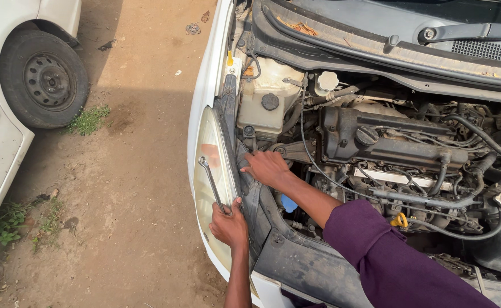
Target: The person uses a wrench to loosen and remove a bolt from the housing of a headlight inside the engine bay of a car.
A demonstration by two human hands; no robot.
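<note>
The left hand [229, 226] is closed around a thin metal spanner [211, 183] lying on the headlight [207, 171], at the front corner of the white car [205, 80]. It looks stiff, light and possibly slippery, best held near its lower end. The right hand [267, 167], fingers bent, presses the black front panel [296, 262].

The right hand [267, 168] reaches down behind the headlight [210, 171], its fingertips lost among dark trim, so what they touch cannot be told. The left hand [229, 226] covers the lower end of the wrench [211, 183] (its head there is unseen). The second car [11, 85] is cut off by the left edge.
</note>
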